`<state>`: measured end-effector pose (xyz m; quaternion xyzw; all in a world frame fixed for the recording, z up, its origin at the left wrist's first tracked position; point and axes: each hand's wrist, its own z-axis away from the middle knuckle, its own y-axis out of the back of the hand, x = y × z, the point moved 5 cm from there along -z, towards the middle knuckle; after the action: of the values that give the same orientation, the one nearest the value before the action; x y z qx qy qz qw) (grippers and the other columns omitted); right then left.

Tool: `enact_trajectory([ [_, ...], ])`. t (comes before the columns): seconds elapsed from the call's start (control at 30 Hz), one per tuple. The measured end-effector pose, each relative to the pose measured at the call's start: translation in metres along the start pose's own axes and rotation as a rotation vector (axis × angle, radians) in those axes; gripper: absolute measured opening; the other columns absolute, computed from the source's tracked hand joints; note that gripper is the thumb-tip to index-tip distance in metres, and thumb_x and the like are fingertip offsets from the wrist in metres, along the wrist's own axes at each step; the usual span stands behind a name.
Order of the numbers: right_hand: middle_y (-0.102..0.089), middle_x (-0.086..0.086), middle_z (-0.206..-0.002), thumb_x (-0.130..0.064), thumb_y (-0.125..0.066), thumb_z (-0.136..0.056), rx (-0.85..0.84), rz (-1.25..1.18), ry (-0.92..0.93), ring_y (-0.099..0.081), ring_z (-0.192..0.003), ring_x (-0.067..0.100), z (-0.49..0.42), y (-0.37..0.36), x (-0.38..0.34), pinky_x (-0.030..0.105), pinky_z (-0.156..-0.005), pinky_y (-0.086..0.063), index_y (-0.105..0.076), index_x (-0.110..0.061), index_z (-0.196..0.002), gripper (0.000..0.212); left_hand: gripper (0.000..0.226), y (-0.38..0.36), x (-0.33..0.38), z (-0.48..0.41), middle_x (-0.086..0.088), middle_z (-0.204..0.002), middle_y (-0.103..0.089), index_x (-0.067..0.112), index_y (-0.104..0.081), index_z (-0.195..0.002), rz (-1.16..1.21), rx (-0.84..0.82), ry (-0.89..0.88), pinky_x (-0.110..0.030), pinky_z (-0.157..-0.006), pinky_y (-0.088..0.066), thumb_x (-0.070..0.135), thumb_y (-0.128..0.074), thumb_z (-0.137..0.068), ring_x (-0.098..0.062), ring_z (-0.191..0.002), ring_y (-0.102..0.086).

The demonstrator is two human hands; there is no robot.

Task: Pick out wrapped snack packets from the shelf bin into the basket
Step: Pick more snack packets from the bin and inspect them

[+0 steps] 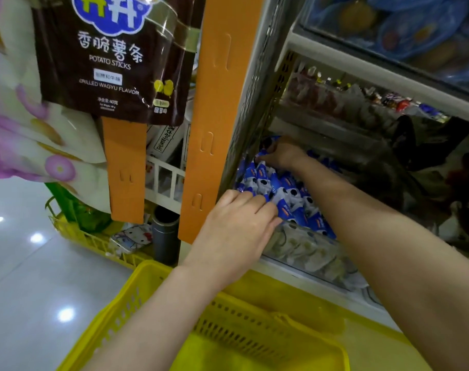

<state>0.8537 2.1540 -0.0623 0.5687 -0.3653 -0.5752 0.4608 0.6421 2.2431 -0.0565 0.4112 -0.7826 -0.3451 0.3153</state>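
Note:
A clear shelf bin [308,259] holds several small blue-and-white wrapped snack packets [278,184]. My left hand [238,223] reaches in at the front of the bin, its fingers curled around blue packets at its fingertips. My right hand [282,153] is deeper in, at the back of the bin, pinching a blue packet. Below both arms sits the yellow plastic basket [136,287]; its inside is largely hidden by my left forearm.
An orange shelf upright [217,103] stands just left of the bin. A brown potato-sticks bag [112,57] hangs at the upper left. Another yellow basket [94,239] with goods sits on the floor at left. More stocked shelves rise above the bin.

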Motion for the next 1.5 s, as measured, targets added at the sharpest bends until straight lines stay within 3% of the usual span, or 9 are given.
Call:
enact_trajectory([
  [0.17, -0.062, 0.012, -0.110, -0.032, -0.067, -0.083, 0.232, -0.263, 0.054, -0.059, -0.093, 0.022, 0.020, 0.017, 0.001, 0.033, -0.080, -0.049, -0.056, -0.008, -0.112, 0.039, 0.035, 0.001, 0.001, 0.000, 0.003, -0.079, -0.063, 0.017, -0.063, -0.086, -0.016, -0.017, 0.008, -0.031, -0.077, -0.042, 0.030, -0.031, -0.093, -0.017, -0.076, -0.058],
  [0.3, -0.064, 0.007, -0.111, -0.032, -0.061, -0.088, 0.418, -0.443, 0.135, -0.058, -0.096, 0.015, 0.054, 0.047, 0.001, 0.019, -0.073, -0.039, -0.055, -0.009, -0.118, 0.038, 0.031, 0.001, 0.003, 0.001, 0.002, -0.091, -0.064, 0.017, -0.062, -0.095, 0.030, -0.069, 0.022, -0.029, -0.085, -0.034, 0.029, -0.033, -0.096, -0.018, -0.088, -0.057],
  [0.43, -0.067, 0.008, -0.098, -0.028, -0.065, -0.085, 0.579, -0.611, 0.199, -0.063, -0.093, 0.019, 0.106, 0.072, 0.003, 0.029, -0.083, -0.050, -0.061, -0.006, -0.105, 0.030, 0.021, 0.010, 0.006, 0.006, 0.001, -0.105, -0.058, 0.014, -0.058, -0.109, 0.230, -0.014, 0.045, -0.022, -0.087, -0.029, 0.019, -0.041, -0.097, -0.015, -0.101, -0.049],
  [0.5, -0.064, -0.002, -0.091, -0.026, -0.068, -0.083, 0.607, -0.722, 0.241, -0.062, -0.087, 0.013, 0.139, 0.075, 0.006, 0.022, -0.078, -0.051, -0.059, -0.010, -0.103, 0.027, 0.019, 0.017, 0.012, 0.013, 0.003, -0.103, -0.055, 0.013, -0.058, -0.108, 0.317, 0.044, 0.059, -0.021, -0.084, -0.032, 0.015, -0.043, -0.097, -0.012, -0.099, -0.046],
  [0.67, -0.061, -0.011, -0.092, -0.021, -0.068, -0.083, 0.436, -0.871, 0.258, -0.062, -0.086, 0.008, 0.218, 0.042, 0.019, 0.017, -0.078, -0.050, -0.052, -0.024, -0.108, 0.030, 0.016, 0.026, 0.021, 0.036, 0.006, -0.102, -0.054, 0.018, -0.054, -0.109, 0.683, 0.142, 0.376, -0.014, -0.079, -0.040, 0.021, -0.045, -0.096, -0.002, -0.092, -0.051],
  [0.83, -0.064, -0.001, -0.092, -0.011, -0.062, -0.086, 0.080, -1.097, 0.058, -0.064, -0.074, -0.005, 0.269, -0.014, 0.036, 0.010, -0.065, -0.050, -0.058, -0.016, -0.107, 0.022, 0.024, 0.004, 0.032, 0.058, 0.009, -0.100, -0.061, 0.017, -0.057, -0.109, 1.155, -0.150, 0.735, -0.014, -0.076, -0.045, 0.032, -0.049, -0.093, -0.003, -0.092, -0.057],
  [0.97, -0.065, -0.001, -0.089, -0.017, -0.056, -0.091, -0.127, -1.137, -0.019, -0.063, -0.069, -0.002, 0.285, -0.031, 0.035, 0.013, -0.059, -0.052, -0.061, -0.010, -0.106, 0.017, 0.024, 0.000, 0.042, 0.071, -0.008, -0.101, -0.068, 0.003, -0.058, -0.111, 1.196, -0.194, 0.728, -0.020, -0.075, -0.050, 0.017, -0.052, -0.093, -0.012, -0.089, -0.065],
  [1.2, -0.063, 0.001, -0.079, -0.011, -0.059, -0.089, -0.020, -1.129, -0.043, -0.061, -0.061, -0.001, 0.292, -0.035, 0.048, 0.017, -0.060, -0.055, -0.063, -0.016, -0.077, 0.013, 0.021, -0.002, 0.047, 0.084, -0.004, -0.104, -0.069, 0.013, -0.059, -0.111, 1.157, -0.347, 0.682, -0.026, -0.079, -0.051, 0.008, -0.055, -0.091, -0.015, -0.097, -0.065],
  [1.5, -0.062, -0.003, -0.073, -0.012, -0.067, -0.083, -0.047, -0.982, 0.112, -0.057, -0.062, 0.002, 0.294, -0.036, 0.039, 0.012, -0.058, -0.048, -0.064, -0.017, -0.078, 0.008, 0.024, -0.002, 0.040, 0.094, -0.015, -0.088, -0.068, 0.005, -0.063, -0.092, 1.066, -0.207, 0.658, -0.026, -0.066, -0.050, 0.023, -0.048, -0.095, -0.015, -0.079, -0.064],
])
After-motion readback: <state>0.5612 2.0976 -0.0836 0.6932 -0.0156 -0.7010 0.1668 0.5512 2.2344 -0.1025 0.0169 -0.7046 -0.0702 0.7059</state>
